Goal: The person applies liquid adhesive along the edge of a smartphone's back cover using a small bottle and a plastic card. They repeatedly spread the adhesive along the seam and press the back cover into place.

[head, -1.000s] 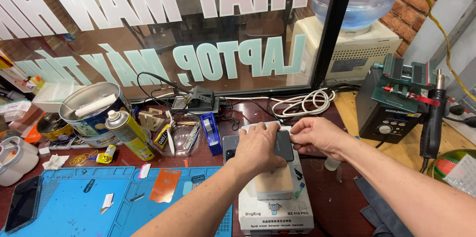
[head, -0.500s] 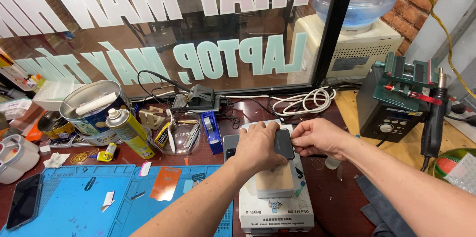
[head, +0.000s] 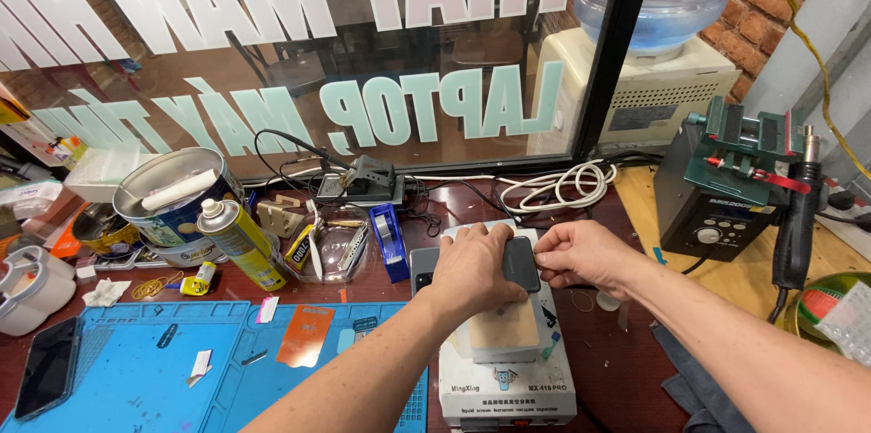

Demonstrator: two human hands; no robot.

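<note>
1 head cam, close, looking down.

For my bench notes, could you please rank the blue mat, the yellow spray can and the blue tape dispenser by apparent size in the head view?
1. blue mat, by far the largest.
2. yellow spray can.
3. blue tape dispenser, somewhat smaller than the can, at a similar distance.

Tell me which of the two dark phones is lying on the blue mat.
The black phone at the blue mat's far left edge, lying flat and untouched. The other dark phone is held between the left hand and right hand over the white machine.
</note>
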